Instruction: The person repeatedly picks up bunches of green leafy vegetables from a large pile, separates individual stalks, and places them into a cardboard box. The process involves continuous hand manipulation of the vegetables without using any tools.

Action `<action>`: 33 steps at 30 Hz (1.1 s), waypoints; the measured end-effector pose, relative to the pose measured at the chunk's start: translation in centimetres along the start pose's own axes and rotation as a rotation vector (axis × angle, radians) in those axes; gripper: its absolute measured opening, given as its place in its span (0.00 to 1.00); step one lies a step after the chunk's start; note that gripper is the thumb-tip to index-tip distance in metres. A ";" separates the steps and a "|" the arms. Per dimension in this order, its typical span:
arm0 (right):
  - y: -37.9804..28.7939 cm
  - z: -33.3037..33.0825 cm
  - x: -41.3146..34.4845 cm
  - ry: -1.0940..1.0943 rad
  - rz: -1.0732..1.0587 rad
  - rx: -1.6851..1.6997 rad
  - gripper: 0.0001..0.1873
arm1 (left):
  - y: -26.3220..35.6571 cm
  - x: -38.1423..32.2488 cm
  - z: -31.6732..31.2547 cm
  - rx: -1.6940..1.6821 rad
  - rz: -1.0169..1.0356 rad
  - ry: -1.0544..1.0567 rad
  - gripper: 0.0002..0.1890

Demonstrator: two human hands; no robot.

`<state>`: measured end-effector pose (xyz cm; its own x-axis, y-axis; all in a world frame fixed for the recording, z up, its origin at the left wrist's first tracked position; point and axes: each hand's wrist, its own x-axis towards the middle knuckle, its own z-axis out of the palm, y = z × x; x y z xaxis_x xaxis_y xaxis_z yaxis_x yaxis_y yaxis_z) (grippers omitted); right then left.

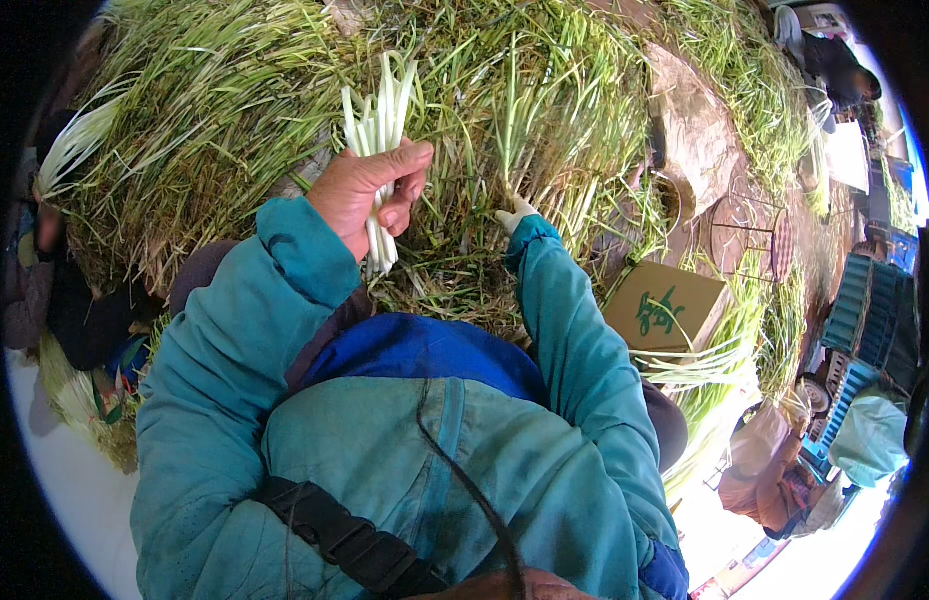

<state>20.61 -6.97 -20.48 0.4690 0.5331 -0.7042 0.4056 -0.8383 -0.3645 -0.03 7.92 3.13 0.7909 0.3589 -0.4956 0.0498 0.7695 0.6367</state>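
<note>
In the head view, my left hand (374, 191), bare, is closed round a small bunch of pale leafy stalks (378, 124), which stand upright in the fist with their white ends below it. To the right, my right hand (515, 214), in a whitish glove, is at the root end of a green leafy plant (509, 142) that lies on the pile. Its fingers are partly hidden, so its grip cannot be made out. A large heap of long green leafy stalks (209, 97) spreads in front of me and under both hands.
A cardboard box (663, 309) with green print stands at my right, beside more pale stalks (734, 360). Beyond it are a round metal-framed stool (781, 244), brown sheeting (693, 127) and blue crates (847, 390). Other people are at the far left, upper right and lower right.
</note>
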 end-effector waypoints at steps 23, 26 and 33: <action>-3.7 -0.7 -22.9 0.306 -0.537 0.424 0.13 | -6.1 0.1 0.7 0.266 0.075 0.082 0.21; -3.8 0.2 -22.8 0.424 -0.643 0.261 0.14 | -6.7 0.0 0.9 0.372 0.044 0.129 0.18; -3.7 -1.9 -20.5 -0.222 -0.452 0.625 0.18 | -8.1 0.8 0.5 0.521 0.013 0.148 0.15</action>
<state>11.00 -14.63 -3.53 0.1709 0.8561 -0.4878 -0.0267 -0.4909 -0.8708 0.52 1.71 -2.12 0.7008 0.4661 -0.5400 0.3665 0.4143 0.8331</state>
